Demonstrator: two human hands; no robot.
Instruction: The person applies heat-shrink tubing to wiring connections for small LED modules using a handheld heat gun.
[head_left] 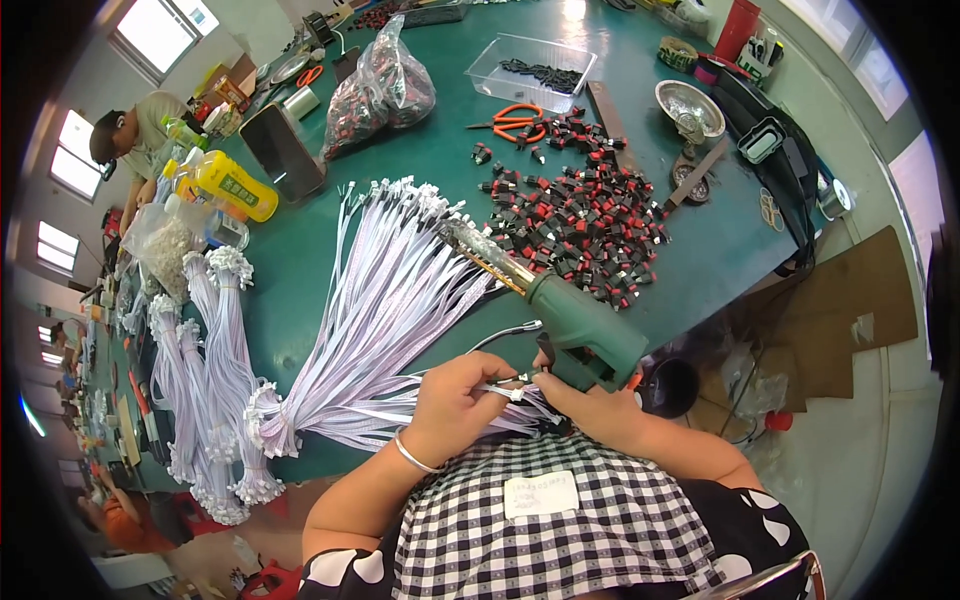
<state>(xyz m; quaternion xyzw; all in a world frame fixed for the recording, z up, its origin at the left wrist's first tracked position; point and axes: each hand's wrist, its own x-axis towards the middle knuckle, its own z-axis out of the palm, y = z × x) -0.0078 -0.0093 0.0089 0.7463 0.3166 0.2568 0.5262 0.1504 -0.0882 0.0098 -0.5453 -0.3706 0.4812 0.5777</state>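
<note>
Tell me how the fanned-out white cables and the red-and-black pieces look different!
The white cables are long and thin; the red-and-black pieces are short and chunky. The cables fan out; the pieces lie in a jumbled heap. Both are on the green table.

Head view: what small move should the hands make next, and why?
Perhaps steady the small white connector between the left hand and right hand, since both hands reach close to it and white cables crowd beside it.

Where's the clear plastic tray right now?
Head view, top, right of centre: the clear plastic tray sits on the green table, beyond the red-and-black parts, right of the plastic bag.
</note>
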